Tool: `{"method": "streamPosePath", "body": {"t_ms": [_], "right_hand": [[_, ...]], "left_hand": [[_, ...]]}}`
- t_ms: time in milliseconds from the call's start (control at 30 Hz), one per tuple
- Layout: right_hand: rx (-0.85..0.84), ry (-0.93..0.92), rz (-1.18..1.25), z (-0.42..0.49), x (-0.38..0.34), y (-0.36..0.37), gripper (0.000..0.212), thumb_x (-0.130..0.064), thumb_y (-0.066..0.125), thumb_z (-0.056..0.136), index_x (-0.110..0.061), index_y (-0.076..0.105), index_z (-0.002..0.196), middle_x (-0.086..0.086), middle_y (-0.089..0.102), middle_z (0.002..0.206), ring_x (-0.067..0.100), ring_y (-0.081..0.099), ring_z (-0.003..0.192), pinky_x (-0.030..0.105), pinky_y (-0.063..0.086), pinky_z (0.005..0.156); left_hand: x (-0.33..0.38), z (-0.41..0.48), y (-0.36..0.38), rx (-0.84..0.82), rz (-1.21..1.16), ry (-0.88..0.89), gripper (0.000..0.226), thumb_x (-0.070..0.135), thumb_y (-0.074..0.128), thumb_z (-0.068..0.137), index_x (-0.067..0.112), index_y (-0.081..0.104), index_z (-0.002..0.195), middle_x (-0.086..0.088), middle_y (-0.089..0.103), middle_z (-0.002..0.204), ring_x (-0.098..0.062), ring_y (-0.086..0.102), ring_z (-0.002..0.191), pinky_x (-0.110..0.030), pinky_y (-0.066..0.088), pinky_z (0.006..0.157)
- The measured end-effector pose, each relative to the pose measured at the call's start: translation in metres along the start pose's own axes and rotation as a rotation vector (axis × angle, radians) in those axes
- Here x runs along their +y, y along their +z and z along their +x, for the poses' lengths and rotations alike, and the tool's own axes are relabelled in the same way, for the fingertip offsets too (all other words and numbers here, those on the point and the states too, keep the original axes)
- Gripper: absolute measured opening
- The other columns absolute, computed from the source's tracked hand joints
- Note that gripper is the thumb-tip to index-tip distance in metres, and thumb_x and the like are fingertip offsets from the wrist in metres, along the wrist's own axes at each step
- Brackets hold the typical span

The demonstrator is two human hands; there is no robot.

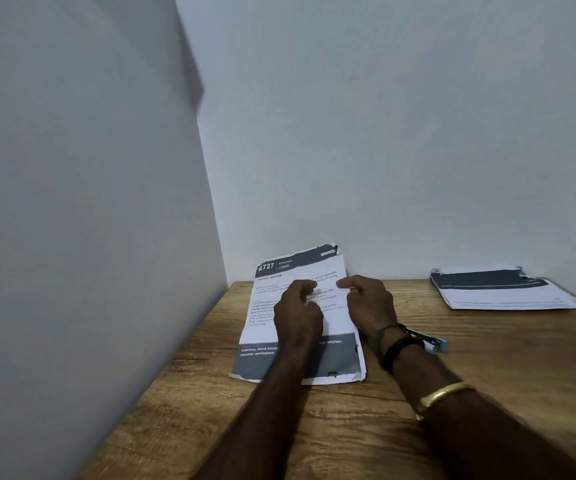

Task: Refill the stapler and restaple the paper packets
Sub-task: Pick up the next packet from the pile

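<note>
A printed paper packet with dark header and footer bands lies on the wooden table, its far end leaning against the wall. Both hands hover over its middle. My left hand is curled, and its fingertips pinch a small grey strip, blurred, which looks like staples. My right hand sits just to the right of it, thumb stretched toward the strip, fingers half curled, nothing visible in it. A blue and black stapler lies on the table behind my right wrist, mostly hidden.
A second stack of paper packets rests at the back right of the table against the wall. Walls close the table in on the left and at the back. Bare wood lies in front of the packet.
</note>
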State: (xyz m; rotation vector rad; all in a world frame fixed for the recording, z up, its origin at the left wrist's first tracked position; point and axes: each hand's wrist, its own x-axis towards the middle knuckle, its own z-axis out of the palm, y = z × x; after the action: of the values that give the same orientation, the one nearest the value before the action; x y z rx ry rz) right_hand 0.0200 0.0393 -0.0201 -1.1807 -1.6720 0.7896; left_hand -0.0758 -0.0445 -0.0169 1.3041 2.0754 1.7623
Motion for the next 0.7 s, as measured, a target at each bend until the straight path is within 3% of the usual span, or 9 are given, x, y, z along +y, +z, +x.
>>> {"method": "streamPosePath", "body": {"t_ms": [367, 533, 633, 700], "right_hand": [[0.141, -0.007, 0.026, 0.005, 0.032, -0.089, 0.042, 0.003, 0.046, 0.090, -0.018, 0.079, 0.105, 0.003, 0.075, 0.120, 0.023, 0.065, 0.115, 0.021, 0.044, 0.095], [0.131, 0.035, 0.062, 0.008, 0.047, -0.109, 0.041, 0.003, 0.048, 0.087, -0.022, 0.079, 0.095, 0.002, 0.076, 0.114, 0.023, 0.067, 0.105, 0.026, 0.050, 0.085], [0.106, 0.091, 0.083, 0.007, 0.054, -0.112, 0.036, 0.001, 0.052, 0.085, -0.022, 0.080, 0.086, 0.003, 0.078, 0.106, 0.026, 0.070, 0.102, 0.037, 0.058, 0.089], [0.058, 0.124, 0.072, 0.011, 0.057, -0.114, 0.022, -0.002, 0.064, 0.082, -0.017, 0.080, 0.085, 0.005, 0.079, 0.101, 0.026, 0.071, 0.100, 0.043, 0.059, 0.092]], "left_hand": [[0.043, -0.026, 0.057, -0.154, 0.066, 0.159, 0.032, 0.005, 0.062, 0.087, 0.013, 0.073, 0.116, -0.002, 0.073, 0.120, -0.019, 0.064, 0.112, -0.025, 0.045, 0.099], [0.050, -0.024, 0.080, -0.230, 0.114, 0.179, 0.030, 0.009, 0.065, 0.087, 0.015, 0.073, 0.115, -0.001, 0.073, 0.120, -0.019, 0.064, 0.113, -0.028, 0.045, 0.100], [0.046, -0.025, 0.090, -0.269, 0.145, 0.152, 0.028, 0.011, 0.065, 0.089, 0.017, 0.073, 0.116, 0.001, 0.072, 0.122, -0.018, 0.063, 0.114, -0.029, 0.046, 0.102], [0.039, -0.027, 0.094, -0.284, 0.163, 0.141, 0.027, 0.011, 0.064, 0.091, 0.019, 0.072, 0.115, 0.003, 0.071, 0.123, -0.016, 0.062, 0.117, -0.030, 0.045, 0.105]]}}
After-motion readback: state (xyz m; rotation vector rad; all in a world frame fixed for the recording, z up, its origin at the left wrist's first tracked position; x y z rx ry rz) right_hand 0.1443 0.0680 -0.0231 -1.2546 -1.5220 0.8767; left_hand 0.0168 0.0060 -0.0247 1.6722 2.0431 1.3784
